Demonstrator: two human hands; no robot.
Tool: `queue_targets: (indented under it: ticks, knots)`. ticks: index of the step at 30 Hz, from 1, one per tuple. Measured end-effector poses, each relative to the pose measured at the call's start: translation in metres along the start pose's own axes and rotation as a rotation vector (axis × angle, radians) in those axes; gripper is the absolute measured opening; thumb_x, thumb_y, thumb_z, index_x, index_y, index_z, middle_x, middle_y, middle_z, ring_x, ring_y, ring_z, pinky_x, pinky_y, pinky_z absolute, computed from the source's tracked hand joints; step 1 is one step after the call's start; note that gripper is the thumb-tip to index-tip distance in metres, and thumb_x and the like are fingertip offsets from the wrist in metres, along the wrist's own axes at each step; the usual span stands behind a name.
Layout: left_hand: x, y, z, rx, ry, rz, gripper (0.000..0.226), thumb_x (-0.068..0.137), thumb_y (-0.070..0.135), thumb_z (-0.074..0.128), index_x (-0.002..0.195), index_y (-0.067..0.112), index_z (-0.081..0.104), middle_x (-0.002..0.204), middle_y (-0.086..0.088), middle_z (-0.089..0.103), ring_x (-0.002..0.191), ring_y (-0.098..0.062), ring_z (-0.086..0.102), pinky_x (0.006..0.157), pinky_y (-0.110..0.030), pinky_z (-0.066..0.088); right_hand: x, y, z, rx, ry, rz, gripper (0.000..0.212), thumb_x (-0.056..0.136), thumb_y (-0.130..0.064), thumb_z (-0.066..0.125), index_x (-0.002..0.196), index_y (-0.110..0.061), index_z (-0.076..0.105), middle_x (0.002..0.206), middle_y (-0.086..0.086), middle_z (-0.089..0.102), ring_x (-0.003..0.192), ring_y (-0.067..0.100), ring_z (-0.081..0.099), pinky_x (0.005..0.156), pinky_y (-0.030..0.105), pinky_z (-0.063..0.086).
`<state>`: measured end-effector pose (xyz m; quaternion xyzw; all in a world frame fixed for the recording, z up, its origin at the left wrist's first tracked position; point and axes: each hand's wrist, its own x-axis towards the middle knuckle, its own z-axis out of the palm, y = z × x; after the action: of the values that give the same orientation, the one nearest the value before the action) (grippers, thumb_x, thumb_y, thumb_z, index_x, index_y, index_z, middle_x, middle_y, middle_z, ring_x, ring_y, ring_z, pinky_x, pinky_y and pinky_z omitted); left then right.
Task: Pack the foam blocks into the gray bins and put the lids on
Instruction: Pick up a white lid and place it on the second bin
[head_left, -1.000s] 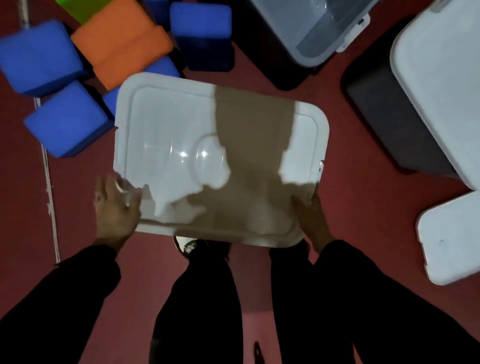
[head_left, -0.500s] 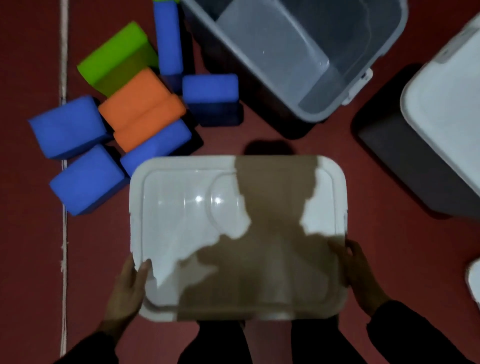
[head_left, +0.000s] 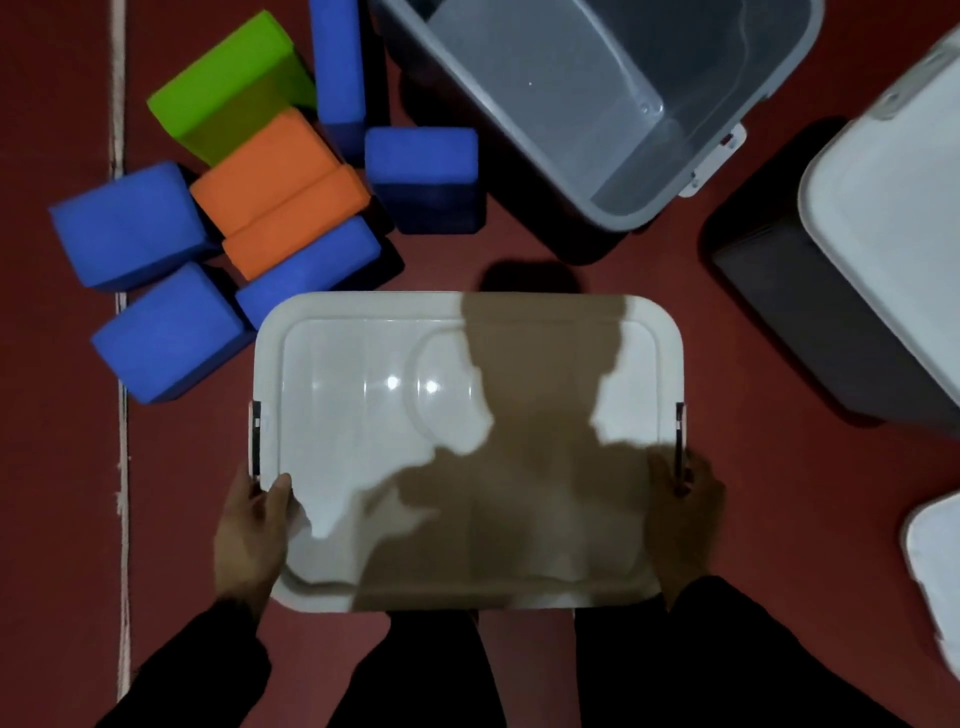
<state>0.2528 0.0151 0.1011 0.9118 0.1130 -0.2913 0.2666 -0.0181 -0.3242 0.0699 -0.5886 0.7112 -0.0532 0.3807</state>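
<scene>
Since a second ago both hands have slid along the white lid (head_left: 467, 447) toward its side latches, and the view has tipped up so the open gray bin (head_left: 779, 104) now shows at the far side. The left hand (head_left: 249, 535) grips the lid's near-left edge, thumb on top and fingers curled under; the right hand (head_left: 685, 525) holds the near-right edge beside the dark latch (head_left: 679, 441), though how its fingers lie beneath I cannot tell. The lid sits level in the near middle, apparently on a bin hidden under it. To finish this step well, I would press evenly at both ends until the rim seats all round, then snap each latch. The lid is glossy, rounded at the corners, with a raised border and a shallow oval in its centre. Blue, orange and green foam blocks (head_left: 280, 202) lie heaped on the red floor (head_left: 62, 467) at the far left, not yet packed.
</scene>
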Motion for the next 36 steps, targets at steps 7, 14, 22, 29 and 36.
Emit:
queue_targets:
  ticks: [7, 14, 22, 29, 36]
  knots:
    - [0.001, -0.016, 0.011, 0.418, 0.099, 0.179, 0.036, 0.106, 0.026, 0.044, 0.138, 0.008, 0.044, 0.095, -0.036, 0.065, 0.08, -0.057, 0.063, 0.073, -0.059, 0.05, -0.019, -0.011, 0.017, -0.233, 0.202, -0.146, 0.039, 0.099, -0.02, 0.063, 0.136, -0.007, 0.063, 0.104, 0.027, 0.073, 0.088, 0.046, 0.07, 0.072, 0.042, 0.052]
    - [-0.015, -0.009, 0.009, 0.261, -0.035, 0.141, 0.065, 0.1, 0.014, 0.053, 0.155, 0.029, 0.022, 0.131, -0.021, 0.061, 0.116, -0.05, 0.057, 0.097, -0.059, 0.042, -0.009, 0.013, -0.001, 0.133, 0.071, -0.188, 0.042, 0.095, -0.046, 0.06, 0.133, -0.029, 0.061, 0.114, -0.006, 0.071, 0.104, 0.022, 0.068, 0.094, 0.043, 0.055]
    - [-0.069, 0.078, 0.1, -0.041, -0.324, 0.264, 0.071, 0.082, 0.032, 0.058, 0.15, 0.046, 0.039, 0.075, 0.006, 0.06, 0.073, -0.019, 0.058, 0.077, -0.035, 0.049, 0.038, 0.089, -0.121, 0.308, 0.319, -0.075, 0.036, 0.098, -0.043, 0.063, 0.131, -0.03, 0.058, 0.087, 0.011, 0.063, 0.076, 0.033, 0.063, 0.073, 0.049, 0.054]
    - [-0.141, 0.219, 0.246, 0.104, -0.56, 0.61, 0.045, 0.083, 0.032, 0.058, 0.128, 0.027, 0.054, 0.1, -0.017, 0.068, 0.095, -0.037, 0.069, 0.073, -0.043, 0.054, 0.087, 0.199, -0.246, 0.269, 0.566, 0.358, 0.051, 0.082, -0.071, 0.058, 0.126, -0.048, 0.047, 0.104, 0.011, 0.073, 0.094, 0.041, 0.071, 0.089, 0.066, 0.055]
    - [-0.154, 0.246, 0.313, 0.419, -0.556, 0.878, 0.069, 0.095, 0.013, 0.057, 0.158, 0.008, 0.03, 0.161, -0.012, 0.036, 0.147, -0.032, 0.033, 0.118, -0.036, 0.022, 0.107, 0.23, -0.252, 0.368, 0.517, 0.378, 0.04, 0.095, -0.038, 0.052, 0.127, -0.023, 0.036, 0.107, 0.015, 0.062, 0.099, 0.038, 0.064, 0.096, 0.057, 0.05]
